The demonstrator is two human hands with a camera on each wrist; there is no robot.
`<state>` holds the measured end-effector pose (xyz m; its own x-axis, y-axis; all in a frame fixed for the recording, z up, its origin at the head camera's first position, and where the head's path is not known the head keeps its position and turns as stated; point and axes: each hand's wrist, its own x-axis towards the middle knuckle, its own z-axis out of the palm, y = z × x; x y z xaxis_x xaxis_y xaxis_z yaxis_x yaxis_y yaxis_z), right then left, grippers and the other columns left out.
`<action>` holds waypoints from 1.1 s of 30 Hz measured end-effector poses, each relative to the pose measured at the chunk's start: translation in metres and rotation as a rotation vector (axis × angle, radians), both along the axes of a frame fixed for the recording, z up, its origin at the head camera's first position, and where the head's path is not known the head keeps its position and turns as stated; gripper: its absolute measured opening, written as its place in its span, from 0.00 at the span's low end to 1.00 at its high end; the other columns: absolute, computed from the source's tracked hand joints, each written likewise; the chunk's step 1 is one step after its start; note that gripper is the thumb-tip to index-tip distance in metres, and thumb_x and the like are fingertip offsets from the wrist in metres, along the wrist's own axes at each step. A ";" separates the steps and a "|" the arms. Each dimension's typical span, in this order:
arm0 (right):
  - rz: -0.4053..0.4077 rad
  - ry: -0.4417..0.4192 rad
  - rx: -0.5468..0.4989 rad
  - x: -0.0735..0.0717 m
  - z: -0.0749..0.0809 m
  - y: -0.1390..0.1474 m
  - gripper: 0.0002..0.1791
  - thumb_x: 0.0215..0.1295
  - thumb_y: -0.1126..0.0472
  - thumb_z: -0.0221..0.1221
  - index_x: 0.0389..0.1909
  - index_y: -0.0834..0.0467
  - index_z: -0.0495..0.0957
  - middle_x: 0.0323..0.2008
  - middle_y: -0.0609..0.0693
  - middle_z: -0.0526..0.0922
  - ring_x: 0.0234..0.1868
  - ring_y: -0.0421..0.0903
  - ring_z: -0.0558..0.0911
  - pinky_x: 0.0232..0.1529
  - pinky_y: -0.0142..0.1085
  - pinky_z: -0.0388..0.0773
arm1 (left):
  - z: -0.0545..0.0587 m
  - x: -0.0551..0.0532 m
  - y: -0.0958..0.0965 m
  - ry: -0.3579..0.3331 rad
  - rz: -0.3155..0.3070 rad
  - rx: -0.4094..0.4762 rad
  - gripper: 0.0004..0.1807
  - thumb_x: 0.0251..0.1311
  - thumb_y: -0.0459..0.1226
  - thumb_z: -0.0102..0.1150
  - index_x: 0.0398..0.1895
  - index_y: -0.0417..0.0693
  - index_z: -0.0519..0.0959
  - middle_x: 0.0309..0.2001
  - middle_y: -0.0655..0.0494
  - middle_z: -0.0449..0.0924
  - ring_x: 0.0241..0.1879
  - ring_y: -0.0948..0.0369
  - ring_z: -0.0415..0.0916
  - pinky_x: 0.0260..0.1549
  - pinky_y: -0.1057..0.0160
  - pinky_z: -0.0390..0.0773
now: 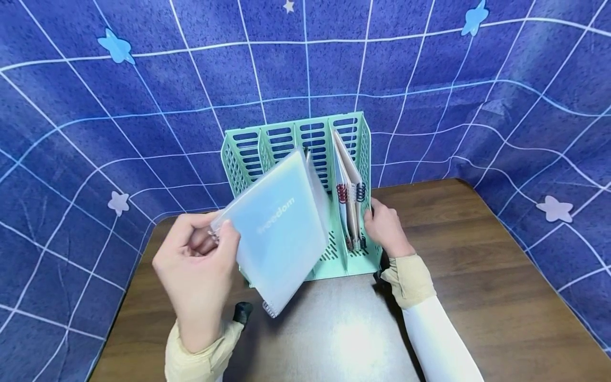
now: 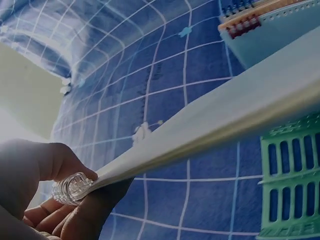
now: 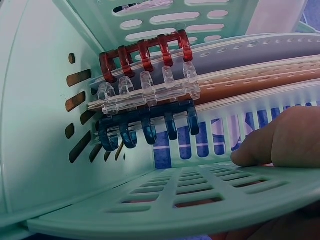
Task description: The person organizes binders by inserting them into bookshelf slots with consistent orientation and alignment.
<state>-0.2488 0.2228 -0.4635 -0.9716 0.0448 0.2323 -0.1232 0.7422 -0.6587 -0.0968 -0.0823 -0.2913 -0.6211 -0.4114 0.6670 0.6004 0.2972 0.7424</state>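
My left hand (image 1: 198, 270) pinches a ring-bound notebook (image 1: 281, 228) with a pale blue cover by its binding corner. The notebook is tilted in front of a mint-green file rack (image 1: 366, 159) and hides part of its left and middle compartments. In the left wrist view, thumb and fingers close on the clear rings (image 2: 72, 190), and the notebook shows edge-on. My right hand (image 1: 387, 228) grips the rack's right side wall, with the thumb inside. Several ring-bound notebooks (image 3: 250, 82) with red, clear and dark blue rings stand in the rightmost compartment.
A brown wooden table (image 1: 458, 244) bears the rack, with bare wood to its right and in front. Behind it hangs a blue cloth (image 1: 334, 69) with white grid lines and stars. Dark straps (image 1: 242, 313) show near both wrists.
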 end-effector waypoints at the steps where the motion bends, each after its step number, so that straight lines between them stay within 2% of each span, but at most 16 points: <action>1: 0.001 -0.002 -0.002 0.000 0.000 0.000 0.22 0.77 0.60 0.47 0.66 0.60 0.75 0.43 0.65 0.85 0.34 0.59 0.80 0.35 0.52 0.77 | -0.002 -0.002 0.002 -0.014 0.008 -0.018 0.10 0.53 0.19 0.64 0.37 0.35 0.87 0.24 0.50 0.86 0.17 0.68 0.71 0.19 0.74 0.76; 10: -0.003 0.003 -0.009 0.000 -0.002 0.000 0.22 0.76 0.60 0.47 0.66 0.60 0.75 0.43 0.64 0.85 0.33 0.59 0.80 0.33 0.51 0.76 | -0.012 -0.023 0.022 -0.064 0.029 -0.051 0.08 0.55 0.23 0.63 0.36 0.38 0.86 0.30 0.53 0.89 0.24 0.63 0.85 0.25 0.68 0.83; 16: -0.007 -0.010 -0.014 0.000 -0.002 -0.001 0.22 0.77 0.60 0.48 0.68 0.59 0.74 0.44 0.64 0.85 0.33 0.59 0.80 0.33 0.50 0.76 | -0.016 -0.032 0.038 -0.099 0.066 -0.067 0.07 0.57 0.25 0.62 0.37 0.42 0.85 0.31 0.56 0.90 0.27 0.63 0.87 0.27 0.69 0.84; 20: -0.002 -0.014 -0.012 0.000 -0.002 -0.001 0.23 0.77 0.60 0.47 0.68 0.60 0.73 0.43 0.64 0.85 0.31 0.58 0.79 0.31 0.48 0.75 | -0.020 -0.040 0.047 -0.109 0.078 -0.057 0.07 0.58 0.26 0.62 0.37 0.42 0.85 0.32 0.54 0.90 0.29 0.63 0.87 0.29 0.70 0.84; 25: 0.002 -0.006 -0.012 -0.001 -0.001 0.000 0.22 0.77 0.60 0.47 0.66 0.61 0.74 0.41 0.64 0.84 0.31 0.58 0.79 0.30 0.47 0.75 | -0.031 -0.051 0.058 -0.104 0.095 -0.029 0.06 0.59 0.27 0.62 0.38 0.41 0.85 0.32 0.52 0.90 0.30 0.64 0.88 0.31 0.69 0.84; 33: -0.004 -0.022 -0.019 -0.001 -0.001 0.000 0.22 0.77 0.60 0.47 0.68 0.59 0.74 0.42 0.64 0.85 0.29 0.57 0.79 0.28 0.46 0.73 | -0.049 -0.074 0.072 -0.071 0.073 0.006 0.06 0.61 0.26 0.60 0.38 0.41 0.84 0.33 0.53 0.90 0.32 0.66 0.88 0.29 0.69 0.84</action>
